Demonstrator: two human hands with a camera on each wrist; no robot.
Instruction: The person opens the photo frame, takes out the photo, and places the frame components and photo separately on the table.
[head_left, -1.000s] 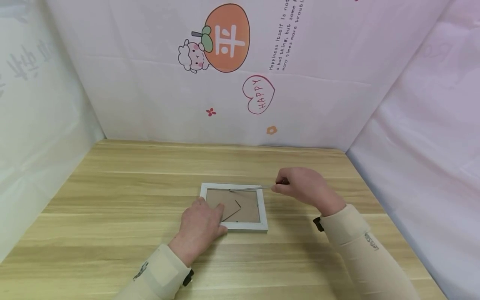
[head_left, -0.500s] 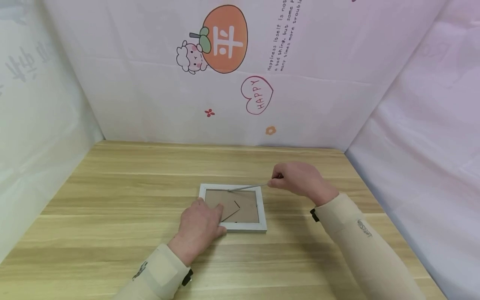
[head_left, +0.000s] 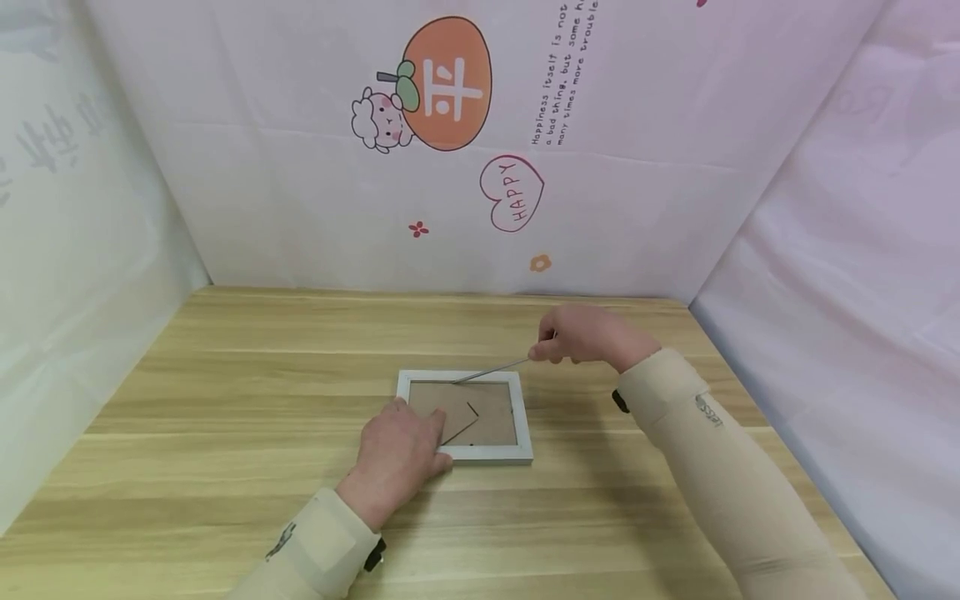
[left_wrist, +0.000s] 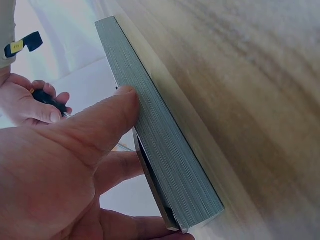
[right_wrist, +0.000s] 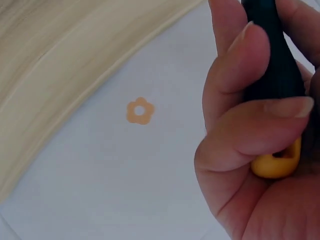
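A white-grey picture frame (head_left: 491,454) lies back side up on the table, its brown backing board (head_left: 498,417) showing. My left hand (head_left: 397,454) holds its near left corner. In the left wrist view, the thumb presses the brushed side of the frame (left_wrist: 155,125) while the other fingers reach over its back. My right hand (head_left: 588,333) grips a screwdriver, whose dark handle (right_wrist: 272,60) ends in yellow. The slanted metal shaft (head_left: 491,371) reaches down leftward, its tip at the inside of the frame's far edge. Part of the board lies hidden under my left hand.
The wood-grain table (head_left: 247,375) extends around the frame. A white printed cloth (head_left: 322,208) hangs behind it, with more white cloth along the left and right sides. Dark lines (head_left: 461,429) mark the backing board.
My right hand has risen and shifted slightly left and away, tilting the screwdriver more steeply. Its tip stays near the frame's far inner edge. My left hand and the frame have hardly moved.
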